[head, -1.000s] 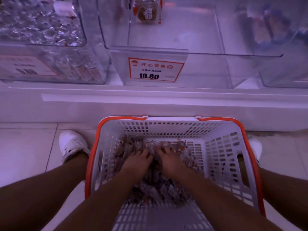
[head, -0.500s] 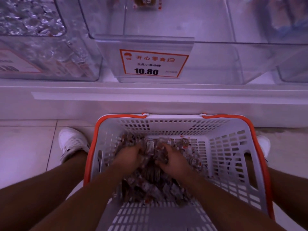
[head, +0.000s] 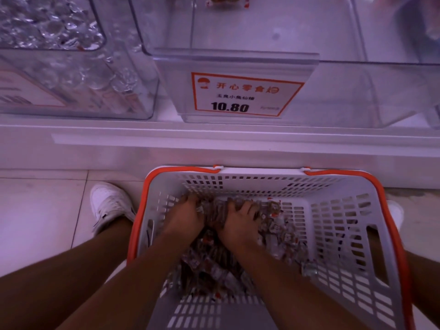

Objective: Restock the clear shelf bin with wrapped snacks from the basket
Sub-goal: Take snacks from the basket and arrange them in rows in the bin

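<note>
Both hands are down in the basket (head: 345, 225), which sits on the floor below the shelf: the left hand (head: 184, 216) and right hand (head: 239, 221) lie side by side on the pile of wrapped snacks (head: 214, 260), fingers curled into it and bunching a clump between the palms. The target, the clear shelf bin (head: 333, 91) with the price label (head: 245, 94) on its front, stands at 12 o'clock from the basket and looks almost bare, one packet (head: 223, 0) showing at its back. To do this scoop well, I judge the hands should dig under the clump rather than squeeze from above, press the palms together so the slippery wrappers cannot spill out sideways, then lift straight up past the basket's far wall before reaching over the bin's front lip.
</note>
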{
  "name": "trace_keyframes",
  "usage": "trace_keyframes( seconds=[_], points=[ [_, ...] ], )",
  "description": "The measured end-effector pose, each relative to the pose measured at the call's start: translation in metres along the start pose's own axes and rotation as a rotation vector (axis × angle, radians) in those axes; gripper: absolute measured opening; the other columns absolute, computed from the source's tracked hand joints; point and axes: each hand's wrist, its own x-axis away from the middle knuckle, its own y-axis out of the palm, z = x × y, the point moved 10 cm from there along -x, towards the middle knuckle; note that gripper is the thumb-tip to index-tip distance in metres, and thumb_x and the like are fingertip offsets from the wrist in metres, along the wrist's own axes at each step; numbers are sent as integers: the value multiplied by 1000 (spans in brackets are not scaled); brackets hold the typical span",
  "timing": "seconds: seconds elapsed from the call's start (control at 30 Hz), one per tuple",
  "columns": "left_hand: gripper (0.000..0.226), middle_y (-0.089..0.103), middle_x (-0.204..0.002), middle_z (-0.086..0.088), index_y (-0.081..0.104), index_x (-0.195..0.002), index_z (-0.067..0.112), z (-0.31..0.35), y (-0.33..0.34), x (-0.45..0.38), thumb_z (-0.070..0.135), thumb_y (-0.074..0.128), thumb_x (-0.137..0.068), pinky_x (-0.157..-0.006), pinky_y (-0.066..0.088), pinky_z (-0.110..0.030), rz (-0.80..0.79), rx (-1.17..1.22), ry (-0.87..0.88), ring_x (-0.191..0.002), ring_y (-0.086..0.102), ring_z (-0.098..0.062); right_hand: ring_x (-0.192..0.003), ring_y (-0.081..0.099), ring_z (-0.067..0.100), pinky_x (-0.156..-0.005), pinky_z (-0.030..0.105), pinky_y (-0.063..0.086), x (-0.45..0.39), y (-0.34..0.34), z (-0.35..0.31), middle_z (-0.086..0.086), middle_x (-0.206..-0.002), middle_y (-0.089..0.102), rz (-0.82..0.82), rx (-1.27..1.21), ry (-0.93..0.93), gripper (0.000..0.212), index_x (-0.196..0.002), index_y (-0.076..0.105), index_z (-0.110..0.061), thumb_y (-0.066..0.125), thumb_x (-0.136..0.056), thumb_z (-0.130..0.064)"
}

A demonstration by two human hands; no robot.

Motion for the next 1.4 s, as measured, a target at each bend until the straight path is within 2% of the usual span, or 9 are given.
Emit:
trace_keyframes(
  seconds=[0.13, 0.37, 0.57, 0.67, 0.83, 0.97, 1.1, 1.23, 1.4],
  points=[
    [27, 69, -110, -8, 64, -112, 19, -6, -8, -4, 30, 54, -90, -83, 53, -36, -2, -4, -21, -95, 66, -29, -136, 20, 44, -111, 53, 32, 0, 17, -11, 22, -145, 17, -113, -104, 21, 108, -147, 23, -33, 75, -61, -70],
    [34, 62, -121, -9, 55, -118, 19, -3, 18, -3, 34, 59, -88, -82, 52, -37, -223, -53, 40, -98, 64, -30, -129, 34, 43, -103, 49, 38, 21, 19, -24, 23, -144, 28, -39, -40, -113, 80, -149, 22, -29, 61, -83, -51],
    [25, 70, -97, -9, 50, -110, 22, 3, 27, 9, 32, 59, -89, -75, 50, -36, -223, -73, 92, -90, 66, -32, -127, 39, 42, -101, 49, 41, 15, 15, -18, 21, -142, 33, -31, 24, -104, 69, -150, 21, -30, 56, -91, -35],
    [23, 64, -85, -3, 48, -107, 19, -3, 19, 8, 26, 61, -88, -72, 48, -34, -226, 39, 28, -83, 63, -27, -123, 49, 39, -101, 43, 46, -2, 7, -14, 18, -139, 46, -25, -25, -118, 49, -141, 42, -23, 54, -94, -30],
    [21, 58, -79, -4, 44, -82, 21, -1, -16, -1, 12, 63, -85, -72, 45, -33, -163, 199, -13, -80, 57, -24, -90, 69, 23, -74, 26, 52, -11, -25, 3, 12, -102, 74, -171, -540, -169, 21, -105, 74, -12, 68, -85, -16],
    [18, 61, -77, 4, 54, -75, 22, 38, -50, 8, 10, 66, -83, -69, 45, -25, -266, 191, 88, -82, 61, -18, -64, 58, 23, -55, 26, 45, 10, -65, 21, 14, -82, 71, -431, -1057, -19, 22, -99, 72, -9, 73, -80, 3],
    [16, 66, -73, -2, 54, -84, 21, 79, -117, 36, 10, 66, -82, -54, 44, -21, -153, 277, 38, -60, 60, -12, -54, 59, 14, -49, 23, 49, 56, -149, 1, 10, -76, 65, -558, -1341, -149, 19, -101, 63, -3, 62, -86, 8],
    [10, 65, -63, -1, 62, -100, 13, 124, -154, 90, 20, 57, -94, -51, 50, -23, -181, 691, -51, -52, 62, -15, -77, 69, 23, -72, 35, 52, 120, -239, -16, 13, -86, 71, -535, -1501, -343, 25, -97, 67, -4, 68, -73, 2],
    [30, 72, -81, -13, 63, -103, 13, 181, -143, 154, 40, 52, -99, -54, 57, -33, -470, 1368, -183, -63, 71, -27, -83, 69, 27, -73, 38, 58, 185, -304, -9, 16, -92, 70, -465, -1670, -524, 31, -110, 67, -4, 67, -79, 3]
  ],
)
